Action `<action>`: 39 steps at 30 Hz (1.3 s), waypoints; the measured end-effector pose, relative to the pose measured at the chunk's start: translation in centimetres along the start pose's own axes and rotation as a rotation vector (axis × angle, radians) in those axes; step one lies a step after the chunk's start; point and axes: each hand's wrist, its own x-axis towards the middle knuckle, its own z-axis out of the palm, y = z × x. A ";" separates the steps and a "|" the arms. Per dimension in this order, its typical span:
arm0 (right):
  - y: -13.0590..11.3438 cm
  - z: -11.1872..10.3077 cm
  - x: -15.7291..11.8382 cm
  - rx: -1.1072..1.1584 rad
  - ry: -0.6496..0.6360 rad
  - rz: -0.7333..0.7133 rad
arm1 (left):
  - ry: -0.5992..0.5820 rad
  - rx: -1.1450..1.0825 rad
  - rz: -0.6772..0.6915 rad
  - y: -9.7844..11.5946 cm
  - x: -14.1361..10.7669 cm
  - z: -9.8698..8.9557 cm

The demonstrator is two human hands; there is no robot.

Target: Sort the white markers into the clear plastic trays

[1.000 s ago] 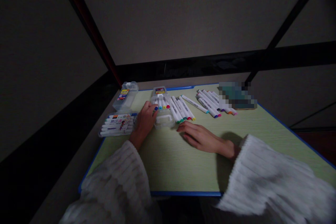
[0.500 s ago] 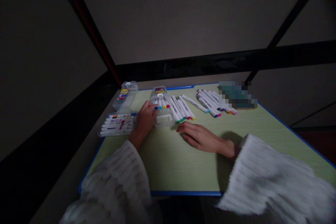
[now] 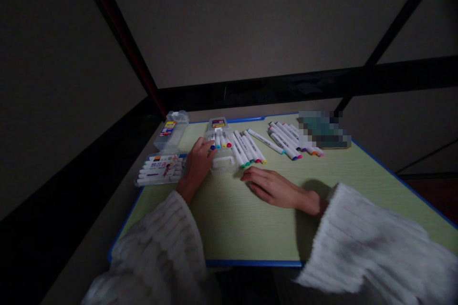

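Note:
My left hand [image 3: 197,162] is closed at the left side of a small clear plastic marker case [image 3: 224,162], its fingers bent against the edge beside a blue-capped marker [image 3: 212,147]. Part of the grip is hidden behind the hand. The case lies open, with markers in its far half showing blue, light blue, yellow and red ends. My right hand [image 3: 274,188] rests palm down on the table, fingers stretched out and holding nothing. Just beyond its fingertips lies a row of white markers [image 3: 246,147] with green, red and yellow ends.
At the left stand an upright clear case [image 3: 171,131] and a flat pack of white pens [image 3: 161,170]. One blue-ended marker [image 3: 266,141] lies slanted near a larger pile of markers [image 3: 291,140]. A blurred-out flat object [image 3: 324,129] lies far right on the blue-edged table [image 3: 250,233].

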 end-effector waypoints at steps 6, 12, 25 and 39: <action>-0.1 -0.1 0.1 -0.001 -0.003 -0.006 | -0.035 0.009 0.078 0.4 0.1 -0.2; 0.0 -0.1 0.0 -0.008 -0.002 -0.002 | -0.062 -0.003 0.089 0.5 0.2 -0.2; 0.0 0.1 0.0 -0.031 -0.018 0.002 | -0.021 0.003 0.076 0.2 0.3 0.5; 0.0 -0.1 0.1 -0.031 -0.026 0.002 | -0.047 -0.032 0.057 0.8 0.4 0.0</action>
